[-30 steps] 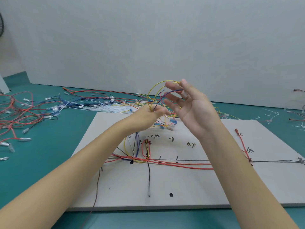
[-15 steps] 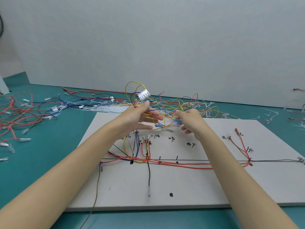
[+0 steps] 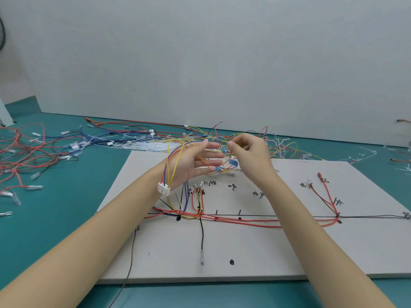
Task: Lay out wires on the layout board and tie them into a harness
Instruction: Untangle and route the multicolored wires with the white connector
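The grey layout board [image 3: 255,258] lies on the teal table, with red, yellow, blue and black wires [image 3: 240,221] routed along its drawn lines. My left hand [image 3: 195,165] is raised over the board's far edge, fingers straight and spread. A thin wire set of red, blue and yellow strands is draped over it, and its white connector [image 3: 164,189] hangs by my wrist. My right hand [image 3: 249,154] is curled just to the right, fingertips pinching thin wires of that tangle. Blue terminals [image 3: 232,163] dangle between the hands.
A heap of loose coloured wires [image 3: 138,138] lies beyond the board. More red wires with clear terminals [image 3: 24,156] cover the table at left. White cable ties [image 3: 364,154] are scattered at the far right. A grey wall stands behind.
My left hand has opened and spread its fingers; the white connector has dropped from above it to beside my wrist. My right hand has risen and moved closer to the left.
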`<action>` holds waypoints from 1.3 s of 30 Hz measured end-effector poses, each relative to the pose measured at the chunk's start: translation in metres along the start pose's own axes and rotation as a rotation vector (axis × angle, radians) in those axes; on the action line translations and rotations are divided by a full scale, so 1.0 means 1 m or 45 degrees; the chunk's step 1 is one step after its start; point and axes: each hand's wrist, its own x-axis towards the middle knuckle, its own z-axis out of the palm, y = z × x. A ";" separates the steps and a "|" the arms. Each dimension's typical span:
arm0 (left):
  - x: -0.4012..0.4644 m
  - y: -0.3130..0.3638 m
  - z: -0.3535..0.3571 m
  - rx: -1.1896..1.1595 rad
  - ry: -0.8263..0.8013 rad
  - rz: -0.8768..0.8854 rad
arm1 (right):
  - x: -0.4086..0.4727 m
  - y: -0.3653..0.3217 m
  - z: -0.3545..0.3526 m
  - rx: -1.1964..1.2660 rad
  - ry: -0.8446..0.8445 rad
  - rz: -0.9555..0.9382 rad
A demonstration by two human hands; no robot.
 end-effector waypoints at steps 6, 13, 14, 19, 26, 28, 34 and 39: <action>0.003 0.004 0.010 -0.018 -0.013 -0.005 | -0.019 -0.008 0.007 -0.337 0.008 -0.547; 0.001 -0.004 0.008 0.069 -0.054 0.062 | -0.036 -0.007 0.007 -0.504 -0.163 -0.618; 0.000 -0.005 0.010 0.048 -0.005 0.075 | -0.037 -0.005 0.007 -0.516 -0.178 -0.605; 0.004 -0.011 0.016 0.149 0.270 0.072 | -0.045 0.001 0.009 -0.542 -0.261 -0.577; 0.000 -0.013 0.013 0.288 0.275 0.165 | -0.044 0.007 0.005 -0.141 -0.361 -0.361; -0.001 -0.013 0.013 0.272 0.253 0.169 | -0.041 0.013 0.000 -0.081 -0.337 -0.221; -0.003 -0.007 0.008 0.341 0.228 0.194 | -0.026 0.037 -0.023 -0.544 -0.334 0.026; -0.004 -0.007 0.009 0.359 0.216 0.241 | -0.016 0.039 -0.027 -0.417 -0.427 0.163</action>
